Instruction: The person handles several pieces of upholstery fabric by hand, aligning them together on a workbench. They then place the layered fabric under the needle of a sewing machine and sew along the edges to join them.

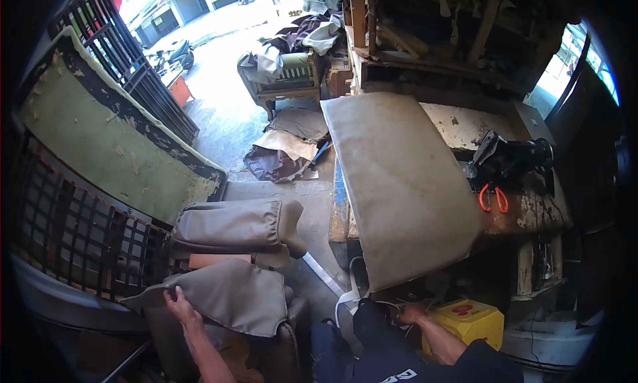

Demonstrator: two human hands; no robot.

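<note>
A stripped sofa (119,153) flanks my left, a desk (535,213) under a broad panel (405,190) my right. Near the sofa, my left hand (185,310) pinches a grey cover (236,296). A yellow box (478,322) adjoins my right hand (413,315), whose fingers' grip I can't tell. Scissors (482,200) lie past the panel.

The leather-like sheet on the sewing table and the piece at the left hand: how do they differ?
The leather-like sheet looks larger than the leather-like piece. The sheet has a long, nearly straight left edge; the piece narrows to a point at its left. The left hand touches the piece, not the sheet. Both are brownish grey.
</note>
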